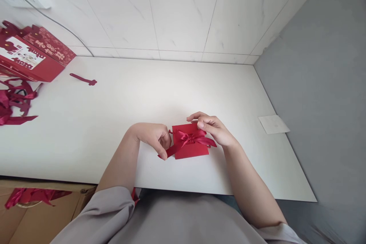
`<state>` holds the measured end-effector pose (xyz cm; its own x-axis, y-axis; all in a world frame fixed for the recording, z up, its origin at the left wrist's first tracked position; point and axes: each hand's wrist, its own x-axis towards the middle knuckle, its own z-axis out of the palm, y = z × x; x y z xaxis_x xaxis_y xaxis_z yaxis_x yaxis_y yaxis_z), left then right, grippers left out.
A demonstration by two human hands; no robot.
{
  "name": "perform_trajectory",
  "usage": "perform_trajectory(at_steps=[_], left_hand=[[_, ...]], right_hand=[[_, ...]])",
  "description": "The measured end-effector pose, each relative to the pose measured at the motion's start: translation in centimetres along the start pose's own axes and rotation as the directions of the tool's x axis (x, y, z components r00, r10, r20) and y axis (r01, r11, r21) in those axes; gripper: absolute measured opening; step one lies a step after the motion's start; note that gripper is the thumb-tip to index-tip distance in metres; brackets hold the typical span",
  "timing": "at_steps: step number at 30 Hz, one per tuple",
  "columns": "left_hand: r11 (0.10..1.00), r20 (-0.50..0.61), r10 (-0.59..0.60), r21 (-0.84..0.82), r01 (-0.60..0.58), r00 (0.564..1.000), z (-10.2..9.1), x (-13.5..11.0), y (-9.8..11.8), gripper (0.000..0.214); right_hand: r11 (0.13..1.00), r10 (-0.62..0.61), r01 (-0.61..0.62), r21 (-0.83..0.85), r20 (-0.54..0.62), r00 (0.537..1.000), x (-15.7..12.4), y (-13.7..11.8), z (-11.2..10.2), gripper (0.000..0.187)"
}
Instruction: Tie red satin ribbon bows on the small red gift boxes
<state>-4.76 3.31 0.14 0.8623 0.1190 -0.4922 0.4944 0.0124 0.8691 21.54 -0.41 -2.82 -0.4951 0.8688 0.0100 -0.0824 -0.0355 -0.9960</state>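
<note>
In front of me on the white table lies a small flat red gift box (180,152), with a dark red satin ribbon (197,138) tied in a bow across it. My left hand (151,137) is at the box's left side, its fingers curled and the thumb pinching one tail of the ribbon. At the top right corner, my right hand (215,127) has its thumb on the front near the bow's loop and its fingers around the upper edge. The fingertips behind that edge are partly hidden. Short red cord ends stick out at both sides of the box.
Larger red printed gift boxes (34,61) stand at the far left against the tiled wall. Nearer lie loose dark red ribbons (20,99) and a flower-ended strip (83,79). A white card (273,124) is by the right wall. A cardboard carton (42,217) sits below the left edge.
</note>
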Motion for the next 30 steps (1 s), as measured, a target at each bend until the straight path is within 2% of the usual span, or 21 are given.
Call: perform_trajectory(at_steps=[1, 3, 4, 5, 7, 8, 9, 10, 13, 16, 19, 25, 30], left_hand=[[1.000, -0.041, -0.008, -0.030, 0.007, 0.999, -0.2, -0.3, -0.1, 0.024], [0.998, -0.239, 0.002, -0.066, -0.018, 0.971, -0.4, -1.0, -0.2, 0.030], [0.997, -0.381, 0.020, -0.056, -0.045, 0.924, -0.5, -1.3, -0.1, 0.032], [0.997, -0.525, 0.050, -0.028, -0.075, 0.850, -0.5, -1.5, 0.1, 0.035], [0.989, -0.730, 0.134, 0.053, -0.139, 0.670, -0.3, -1.7, 0.6, 0.037], [0.979, -0.776, 0.189, 0.101, -0.177, 0.602, -0.1, -1.5, 0.9, 0.034], [0.965, -0.785, 0.251, 0.154, -0.214, 0.566, 0.2, -1.3, 1.2, 0.029], [0.945, -0.766, 0.319, 0.211, -0.250, 0.558, 0.5, -1.0, 1.5, 0.024], [0.893, -0.645, 0.450, 0.340, -0.295, 0.618, 1.5, 0.3, 2.4, 0.024], [0.904, -0.586, 0.420, 0.340, -0.260, 0.693, 2.2, 1.1, 2.9, 0.020], [0.926, -0.568, 0.366, 0.306, -0.223, 0.738, 2.3, 1.4, 3.0, 0.023], [0.932, -0.577, 0.344, 0.308, -0.193, 0.741, 2.0, 1.1, 2.8, 0.025], [0.937, -0.560, 0.321, 0.302, -0.173, 0.764, 1.8, 1.0, 2.5, 0.025]], right_hand=[[1.000, -0.005, 0.005, -0.013, 0.001, 1.000, -0.1, -0.3, -0.1, 0.043], [0.999, -0.023, 0.023, -0.027, -0.003, 1.000, -0.2, -0.7, -0.2, 0.044], [0.999, -0.031, 0.031, -0.030, -0.003, 1.000, -0.3, -0.9, -0.3, 0.044], [0.999, -0.037, 0.037, -0.031, -0.001, 0.999, -0.3, -1.0, -0.4, 0.044], [0.998, -0.045, 0.045, -0.038, 0.015, 0.999, -0.4, -1.0, -0.5, 0.042], [0.998, -0.044, 0.046, -0.045, 0.030, 0.999, -0.4, -1.0, -0.7, 0.041], [0.998, -0.040, 0.043, -0.051, 0.052, 0.998, -0.5, -1.0, -0.8, 0.038], [0.998, -0.030, 0.035, -0.054, 0.079, 0.996, -0.6, -1.1, -1.0, 0.036], [0.998, -0.004, 0.017, -0.067, 0.184, 0.983, -0.7, -1.1, -1.6, 0.029], [0.994, 0.015, 0.009, -0.108, 0.221, 0.975, -0.7, -1.1, -1.9, 0.029], [0.994, 0.044, -0.021, -0.103, 0.220, 0.974, -0.6, -1.0, -1.8, 0.035], [0.997, 0.051, -0.041, -0.061, 0.166, 0.985, -0.4, -0.5, -1.2, 0.038], [0.999, 0.039, -0.033, -0.042, 0.151, 0.988, -0.3, -0.4, -1.2, 0.037]])
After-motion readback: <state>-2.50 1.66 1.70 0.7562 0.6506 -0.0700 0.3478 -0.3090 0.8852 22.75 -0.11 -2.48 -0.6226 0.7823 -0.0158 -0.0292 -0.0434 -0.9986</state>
